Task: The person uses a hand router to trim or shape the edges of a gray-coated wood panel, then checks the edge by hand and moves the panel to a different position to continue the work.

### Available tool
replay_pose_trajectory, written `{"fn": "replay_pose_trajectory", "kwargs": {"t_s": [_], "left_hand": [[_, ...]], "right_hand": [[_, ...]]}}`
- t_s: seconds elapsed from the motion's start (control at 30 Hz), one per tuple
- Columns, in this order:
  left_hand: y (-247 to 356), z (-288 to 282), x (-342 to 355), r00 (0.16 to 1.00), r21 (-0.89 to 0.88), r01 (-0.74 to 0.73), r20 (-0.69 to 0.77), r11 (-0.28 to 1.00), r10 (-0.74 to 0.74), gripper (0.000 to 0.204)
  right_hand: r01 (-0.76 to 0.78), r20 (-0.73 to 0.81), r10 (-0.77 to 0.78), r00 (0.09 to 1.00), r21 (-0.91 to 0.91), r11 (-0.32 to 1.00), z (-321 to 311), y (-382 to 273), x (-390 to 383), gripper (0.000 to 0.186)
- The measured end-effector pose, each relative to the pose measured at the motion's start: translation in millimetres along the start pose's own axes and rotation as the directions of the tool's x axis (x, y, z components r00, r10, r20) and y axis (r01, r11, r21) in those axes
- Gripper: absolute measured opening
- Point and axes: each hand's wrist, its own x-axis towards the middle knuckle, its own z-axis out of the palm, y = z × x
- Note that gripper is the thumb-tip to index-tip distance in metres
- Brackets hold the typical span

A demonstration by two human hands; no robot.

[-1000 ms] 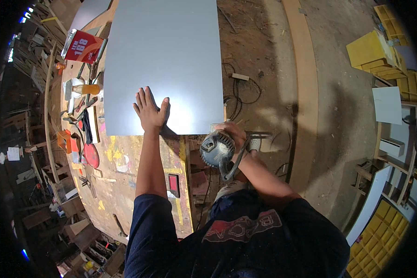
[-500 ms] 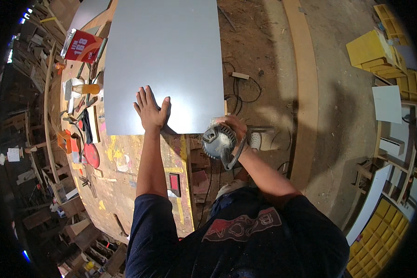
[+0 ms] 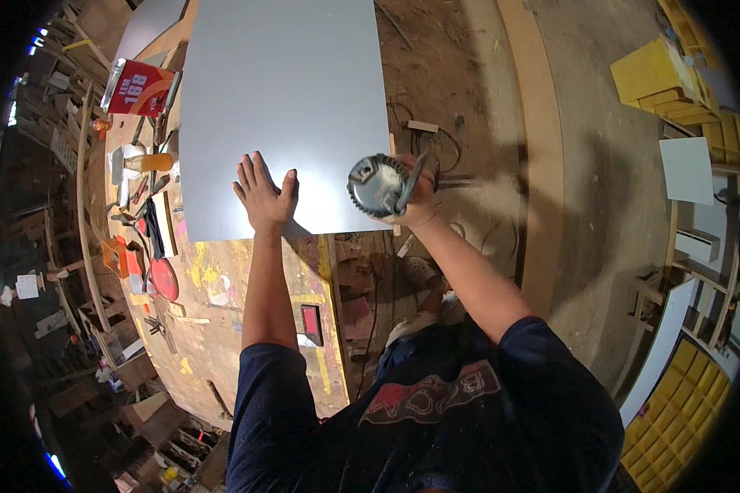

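A large smooth grey panel (image 3: 279, 90) lies flat on the workbench, its right edge jutting past the bench. My left hand (image 3: 263, 197) presses flat on it near the closest edge, fingers spread. At the panel's right edge, close to the near corner, my right hand (image 3: 420, 195) is wrapped round a trim router (image 3: 374, 186). From above, its round dark vented top shows, coated with pale dust. The router's body hides its base and bit, and part of my right fingers.
The paint-stained workbench (image 3: 222, 329) carries a red can (image 3: 140, 89), a bottle of amber liquid (image 3: 150, 162), a red round lid (image 3: 164, 279) and hand tools along its left. A cable (image 3: 448, 152) lies on the floor at right. Yellow cabinets (image 3: 654, 74) stand farther right.
My right hand has moved the router away from me along the panel's right edge, from the near corner. My left hand stays at the same spot on the panel.
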Motion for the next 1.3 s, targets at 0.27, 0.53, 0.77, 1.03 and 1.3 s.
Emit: {"fn": "replay_pose_trajectory", "kwargs": {"t_s": [0.27, 0.53, 0.77, 1.03, 1.3], "left_hand": [[-2, 0, 2, 1.0, 0.02, 0.019, 0.023, 1.0, -0.02, 0.106], [-1, 0, 1, 1.0, 0.02, 0.012, 0.022, 1.0, -0.012, 0.104], [0, 0, 3, 0.999, 0.022, 0.031, 0.033, 0.999, -0.031, 0.106], [3, -2, 4, 0.998, 0.008, 0.037, 0.056, 0.999, -0.037, 0.106], [8, -7, 9, 0.997, 0.01, 0.005, 0.078, 1.0, -0.006, 0.106]], "right_hand": [[-0.008, 0.142, 0.009, 0.99, -0.009, 1.0, -6, -6, 57, 0.062], [-0.04, 0.111, 0.07, 0.991, -0.253, 0.967, -2, 14, 97, 0.063], [-0.07, 0.084, 0.091, 0.992, -0.224, 0.972, 2, 31, 137, 0.046], [-0.006, 0.007, 0.008, 1.0, -0.2, 0.98, 2, 48, 180, 0.046], [0.047, -0.07, -0.061, 0.996, -0.195, 0.98, 4, 80, 239, 0.042]]}}
